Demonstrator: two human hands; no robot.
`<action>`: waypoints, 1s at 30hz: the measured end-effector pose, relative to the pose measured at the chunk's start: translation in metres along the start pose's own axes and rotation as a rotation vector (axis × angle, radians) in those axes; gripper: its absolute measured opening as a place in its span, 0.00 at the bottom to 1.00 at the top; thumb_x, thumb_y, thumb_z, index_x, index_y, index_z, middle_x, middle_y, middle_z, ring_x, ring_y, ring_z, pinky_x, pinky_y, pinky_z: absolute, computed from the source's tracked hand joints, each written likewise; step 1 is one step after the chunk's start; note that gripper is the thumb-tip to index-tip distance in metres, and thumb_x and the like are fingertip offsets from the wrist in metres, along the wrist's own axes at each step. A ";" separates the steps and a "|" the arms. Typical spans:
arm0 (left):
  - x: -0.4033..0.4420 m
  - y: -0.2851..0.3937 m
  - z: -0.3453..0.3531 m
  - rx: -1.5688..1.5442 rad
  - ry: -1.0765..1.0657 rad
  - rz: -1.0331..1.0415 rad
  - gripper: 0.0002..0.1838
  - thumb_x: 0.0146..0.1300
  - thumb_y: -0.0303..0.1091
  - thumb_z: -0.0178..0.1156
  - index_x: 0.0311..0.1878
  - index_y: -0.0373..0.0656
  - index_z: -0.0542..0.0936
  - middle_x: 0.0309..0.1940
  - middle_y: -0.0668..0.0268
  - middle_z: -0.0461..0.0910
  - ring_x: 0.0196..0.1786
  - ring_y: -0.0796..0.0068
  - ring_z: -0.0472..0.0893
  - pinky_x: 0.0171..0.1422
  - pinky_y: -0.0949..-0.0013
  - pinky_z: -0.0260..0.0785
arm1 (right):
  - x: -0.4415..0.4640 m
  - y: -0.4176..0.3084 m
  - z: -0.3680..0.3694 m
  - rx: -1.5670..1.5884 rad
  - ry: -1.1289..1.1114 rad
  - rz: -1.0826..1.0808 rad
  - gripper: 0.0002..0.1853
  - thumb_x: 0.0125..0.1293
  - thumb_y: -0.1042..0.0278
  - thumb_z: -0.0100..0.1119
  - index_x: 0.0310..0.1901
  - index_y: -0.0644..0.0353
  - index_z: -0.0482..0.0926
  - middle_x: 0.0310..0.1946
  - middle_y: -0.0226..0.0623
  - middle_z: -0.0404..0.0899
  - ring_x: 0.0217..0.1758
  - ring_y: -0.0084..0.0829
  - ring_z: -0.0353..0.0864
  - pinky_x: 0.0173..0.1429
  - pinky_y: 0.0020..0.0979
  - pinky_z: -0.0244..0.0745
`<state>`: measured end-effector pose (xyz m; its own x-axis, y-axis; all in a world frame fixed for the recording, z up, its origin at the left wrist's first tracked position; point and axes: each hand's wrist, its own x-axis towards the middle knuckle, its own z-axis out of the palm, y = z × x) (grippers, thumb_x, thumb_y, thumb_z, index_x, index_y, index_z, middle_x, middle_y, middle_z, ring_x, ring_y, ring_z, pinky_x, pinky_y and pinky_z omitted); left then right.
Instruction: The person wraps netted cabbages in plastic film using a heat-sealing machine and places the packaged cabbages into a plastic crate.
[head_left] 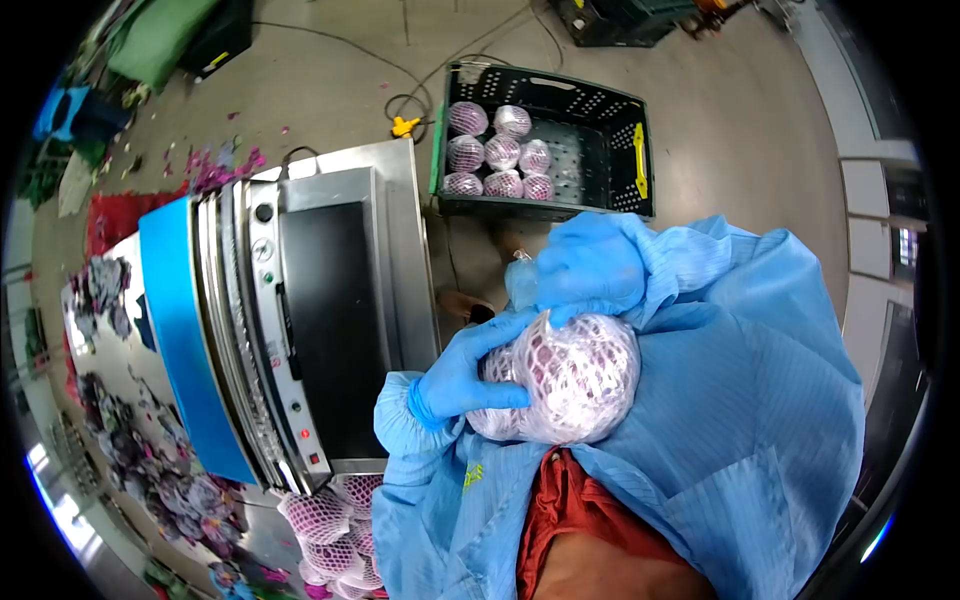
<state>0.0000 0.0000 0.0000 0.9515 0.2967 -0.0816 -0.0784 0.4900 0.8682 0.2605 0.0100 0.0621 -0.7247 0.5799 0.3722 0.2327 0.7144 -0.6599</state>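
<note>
Two round purple items in shiny film and white foam netting are held against the front of the blue smock. My left hand (465, 370), in a blue glove, wraps round the smaller-looking wrapped ball (497, 410) on the left, its thumb reaching the larger-looking wrapped ball (583, 378). Also gloved in blue, my right hand (592, 270) is bent over the top of the larger-looking ball, fingertips against it. Just left of that hand is a bit of clear bluish plastic (520, 283). The undersides of both balls are hidden.
A dark green crate (550, 208) on the floor ahead holds several wrapped balls. To the left stands a wrapping machine (335, 330) with a black plate and blue cover (195, 340). Netted balls (325, 530) lie below it, purple leaves (190, 500) beyond. A cable with a yellow connector (404, 127) crosses the floor.
</note>
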 end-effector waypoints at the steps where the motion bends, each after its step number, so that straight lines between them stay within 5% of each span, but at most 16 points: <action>1: 0.000 0.000 0.000 0.012 -0.016 -0.020 0.43 0.47 0.38 0.76 0.66 0.35 0.68 0.63 0.52 0.71 0.66 0.63 0.70 0.71 0.63 0.57 | 0.003 -0.004 -0.003 0.010 0.074 0.011 0.11 0.67 0.60 0.57 0.41 0.59 0.74 0.27 0.41 0.75 0.21 0.42 0.73 0.23 0.38 0.66; 7: 0.115 -0.021 0.009 0.106 -0.156 -0.066 0.39 0.45 0.36 0.77 0.61 0.32 0.72 0.52 0.56 0.79 0.58 0.67 0.76 0.65 0.66 0.64 | -0.072 0.046 -0.046 0.114 0.255 0.085 0.13 0.68 0.62 0.56 0.35 0.65 0.76 0.26 0.41 0.73 0.22 0.41 0.73 0.25 0.38 0.67; 9: 0.139 -0.030 0.020 0.174 -0.170 -0.076 0.35 0.46 0.35 0.77 0.58 0.33 0.75 0.48 0.60 0.81 0.53 0.71 0.79 0.60 0.67 0.68 | -0.095 0.056 -0.039 0.418 0.239 0.254 0.09 0.66 0.62 0.59 0.35 0.59 0.79 0.29 0.35 0.76 0.26 0.35 0.76 0.31 0.30 0.71; 10: 0.161 -0.030 0.018 -0.096 -0.170 -0.160 0.27 0.48 0.33 0.75 0.52 0.35 0.79 0.43 0.67 0.82 0.45 0.77 0.80 0.54 0.70 0.72 | -0.101 0.061 -0.052 0.537 0.208 0.356 0.08 0.63 0.64 0.62 0.33 0.60 0.81 0.29 0.33 0.79 0.29 0.27 0.78 0.32 0.27 0.71; 13: 0.194 -0.038 0.022 -0.106 -0.179 -0.232 0.25 0.50 0.31 0.73 0.53 0.37 0.79 0.43 0.67 0.82 0.45 0.79 0.79 0.53 0.71 0.73 | -0.139 0.068 -0.046 1.113 0.150 0.769 0.08 0.62 0.66 0.64 0.31 0.61 0.82 0.25 0.29 0.80 0.29 0.19 0.76 0.33 0.25 0.70; 14: 0.206 -0.038 0.026 -0.124 -0.166 -0.234 0.25 0.50 0.31 0.72 0.53 0.37 0.79 0.42 0.67 0.82 0.45 0.79 0.79 0.53 0.71 0.73 | -0.150 0.078 -0.053 1.131 0.087 0.850 0.07 0.59 0.72 0.67 0.32 0.69 0.82 0.25 0.38 0.80 0.30 0.26 0.78 0.36 0.29 0.72; 20: 0.254 -0.047 0.050 -0.249 0.115 -0.207 0.32 0.48 0.37 0.74 0.56 0.36 0.74 0.39 0.66 0.79 0.42 0.76 0.79 0.53 0.69 0.73 | -0.206 0.106 -0.063 1.220 0.139 0.941 0.08 0.58 0.72 0.69 0.35 0.66 0.80 0.31 0.34 0.79 0.34 0.22 0.76 0.40 0.26 0.72; 24: 0.294 -0.041 0.051 0.176 0.285 0.033 0.42 0.51 0.43 0.71 0.64 0.34 0.62 0.52 0.55 0.71 0.56 0.64 0.73 0.64 0.62 0.64 | -0.239 0.121 -0.068 1.410 0.239 0.978 0.08 0.60 0.72 0.68 0.33 0.63 0.77 0.30 0.31 0.80 0.35 0.19 0.78 0.42 0.25 0.74; 25: 0.297 -0.042 0.045 0.209 0.186 0.025 0.43 0.54 0.43 0.69 0.67 0.34 0.60 0.59 0.53 0.65 0.62 0.60 0.68 0.68 0.60 0.59 | -0.244 0.124 -0.071 1.438 0.252 0.992 0.07 0.61 0.72 0.66 0.31 0.62 0.77 0.30 0.31 0.81 0.35 0.19 0.79 0.41 0.25 0.76; 27: 0.302 -0.043 0.033 0.274 -0.014 0.019 0.44 0.58 0.43 0.65 0.72 0.35 0.55 0.73 0.49 0.53 0.73 0.52 0.58 0.74 0.57 0.50 | -0.252 0.128 -0.074 1.483 0.213 0.936 0.10 0.62 0.72 0.64 0.44 0.65 0.78 0.45 0.40 0.80 0.49 0.27 0.79 0.54 0.29 0.75; 30: 0.324 -0.044 0.019 0.308 -0.173 0.046 0.36 0.64 0.45 0.58 0.70 0.34 0.62 0.71 0.49 0.57 0.74 0.52 0.57 0.75 0.57 0.48 | -0.263 0.137 -0.062 1.872 0.329 0.665 0.25 0.67 0.64 0.56 0.62 0.67 0.70 0.63 0.46 0.70 0.65 0.37 0.70 0.68 0.36 0.66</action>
<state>0.3172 0.0592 -0.0552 0.9874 0.1564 0.0223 -0.0540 0.2017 0.9780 0.5235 -0.0207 -0.0853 -0.6533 0.7213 -0.2302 -0.6263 -0.6857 -0.3709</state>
